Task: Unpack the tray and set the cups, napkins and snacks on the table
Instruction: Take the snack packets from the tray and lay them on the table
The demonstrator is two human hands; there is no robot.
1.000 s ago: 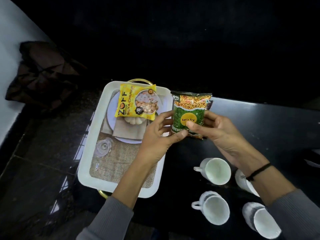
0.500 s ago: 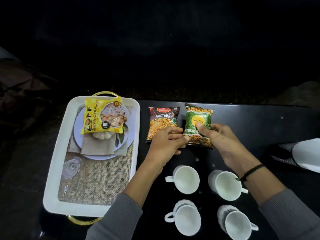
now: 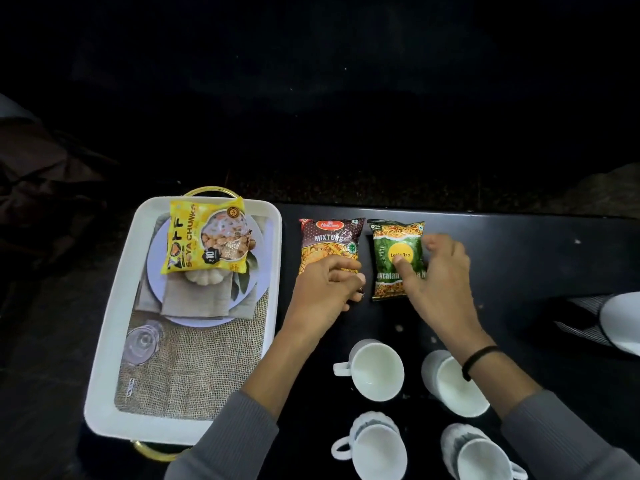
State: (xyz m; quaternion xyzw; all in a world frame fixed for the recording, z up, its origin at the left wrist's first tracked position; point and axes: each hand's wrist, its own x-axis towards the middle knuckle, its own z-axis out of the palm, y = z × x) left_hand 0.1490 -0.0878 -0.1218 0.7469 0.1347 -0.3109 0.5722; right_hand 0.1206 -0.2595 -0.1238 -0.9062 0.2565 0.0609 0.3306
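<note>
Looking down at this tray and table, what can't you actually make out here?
- Brown snack packet: lower part hidden by the left hand.
- Green snack packet: lower lettering covered by the right hand.
- Napkins in the tray: count unclear under the yellow packet.
- Nearest cups: cut off by the bottom edge.
- Background: too dark.

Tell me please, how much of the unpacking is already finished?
Done: four cups and the Mixture packet lie on the table. In hand: the right hand touches the green packet. Left: the yellow packet and napkins in the tray.
</note>
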